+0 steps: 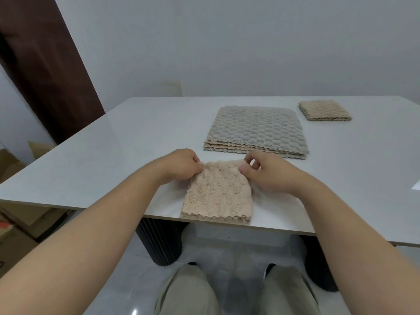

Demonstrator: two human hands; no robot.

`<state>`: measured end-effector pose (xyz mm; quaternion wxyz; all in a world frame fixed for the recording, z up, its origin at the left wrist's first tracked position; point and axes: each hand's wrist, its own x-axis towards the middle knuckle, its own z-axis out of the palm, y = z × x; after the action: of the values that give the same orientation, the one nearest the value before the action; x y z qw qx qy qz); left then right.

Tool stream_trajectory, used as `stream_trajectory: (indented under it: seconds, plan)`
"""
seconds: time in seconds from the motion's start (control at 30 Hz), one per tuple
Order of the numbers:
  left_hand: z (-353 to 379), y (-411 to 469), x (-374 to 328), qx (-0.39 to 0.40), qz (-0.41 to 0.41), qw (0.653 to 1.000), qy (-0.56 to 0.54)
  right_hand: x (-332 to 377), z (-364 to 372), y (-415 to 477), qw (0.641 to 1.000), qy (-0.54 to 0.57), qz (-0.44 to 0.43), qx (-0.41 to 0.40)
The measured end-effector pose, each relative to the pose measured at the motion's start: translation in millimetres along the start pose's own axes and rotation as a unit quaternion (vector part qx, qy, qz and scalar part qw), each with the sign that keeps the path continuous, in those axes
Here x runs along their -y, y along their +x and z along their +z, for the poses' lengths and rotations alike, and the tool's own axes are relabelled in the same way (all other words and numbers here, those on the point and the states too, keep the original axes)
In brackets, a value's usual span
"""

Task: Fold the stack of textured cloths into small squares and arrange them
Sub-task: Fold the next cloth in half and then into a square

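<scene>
**Square the far corners**

Fingers [200, 166] of the left hand [181, 165] and right hand [268, 171] each pinch a far corner of the folded beige textured cloth [218, 192], which lies wristward of them on the white bench [136, 137]; best match the edges, then press flat.

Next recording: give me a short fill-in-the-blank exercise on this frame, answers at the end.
1. The left hand and the right hand each pinch a far ____ of the beige cloth.
2. The unfolded stack has a ____ cloth on top.
3. The small folded pile lies to the ____ of that stack.
Answers: corner; grey; right.
</scene>
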<state>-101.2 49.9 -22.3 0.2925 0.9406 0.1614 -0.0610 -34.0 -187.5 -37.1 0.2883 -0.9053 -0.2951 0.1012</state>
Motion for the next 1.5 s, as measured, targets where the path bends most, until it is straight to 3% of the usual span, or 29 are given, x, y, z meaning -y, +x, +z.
stream_trajectory:
  seconds: [0.1, 0.23, 0.37, 0.43, 0.5, 0.6, 0.8, 1.3, 1.5]
  plan:
    - [-10.2, 4.8, -4.2, 0.002, 0.007, 0.999, -0.051, -2.6, -13.9, 5.5, 0.991, 0.115, -0.016, 0.066]
    - [-25.1, 15.8, -19.3, -0.047, 0.037, 0.968, -0.242, -3.7, -34.5, 23.3, 0.961, 0.244, -0.054, 0.121]
    - [-36.8, 43.6, -43.7, -0.164, 0.099, 0.928, -0.318, 4.5, -57.0, 50.5, 0.953, 0.284, -0.102, 0.033]
    - [-39.3, 59.8, -51.2, -0.208, 0.146, 0.908, -0.333, 8.4, -62.8, 64.5, 0.962, 0.242, -0.122, -0.046]
    - [-37.2, 74.1, -54.3, -0.241, 0.192, 0.889, -0.339, 10.0, -60.8, 76.3, 0.974, 0.131, -0.124, -0.135]
    - [-21.8, 90.7, -49.5, -0.28, 0.217, 0.863, -0.362, 1.4, -42.2, 90.1, 0.953, -0.02, -0.146, -0.266]
    - [1.2, 106.2, -41.1, -0.352, 0.254, 0.825, -0.361, -7.4, -16.2, 100.5, 0.91, -0.013, -0.173, -0.376]
    - [-2.9, 97.2, -32.1, -0.319, 0.23, 0.804, -0.446, -4.0, -17.3, 87.7, 0.882, -0.013, -0.141, -0.45]
    - [0.9, 94.3, -32.0, -0.332, 0.26, 0.805, -0.418, 1.8, -9.7, 83.7, 0.909, 0.086, -0.126, -0.387]
